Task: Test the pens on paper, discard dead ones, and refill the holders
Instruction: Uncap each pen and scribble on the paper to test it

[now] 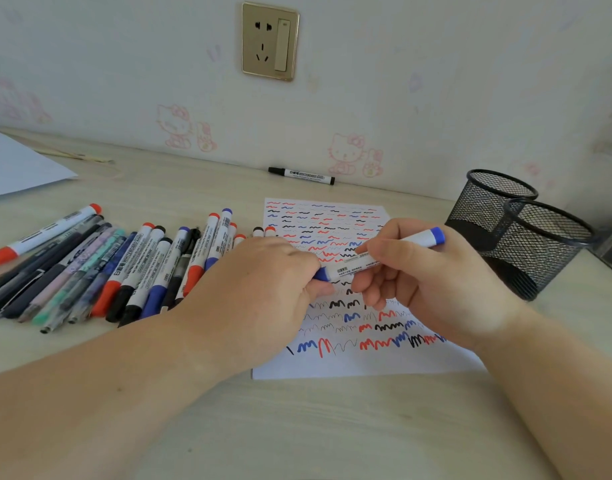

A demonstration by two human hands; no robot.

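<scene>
A blue whiteboard marker (415, 239) is held over the scribbled test paper (332, 223). My right hand (432, 282) grips its white barrel, blue end pointing up and right. My left hand (263, 289) pinches the marker's blue cap (321, 274) at the lower end. The paper is covered with red, blue and black squiggles. Two black mesh holders (547, 244) stand at the right, the nearer one overlapping the farther (488, 199); nothing shows inside them.
A row of several markers and pens (100, 268) lies left of the paper. One black marker (301, 175) lies alone by the wall. White sheets (17, 168) sit at the far left. A wall socket (269, 41) is above the desk.
</scene>
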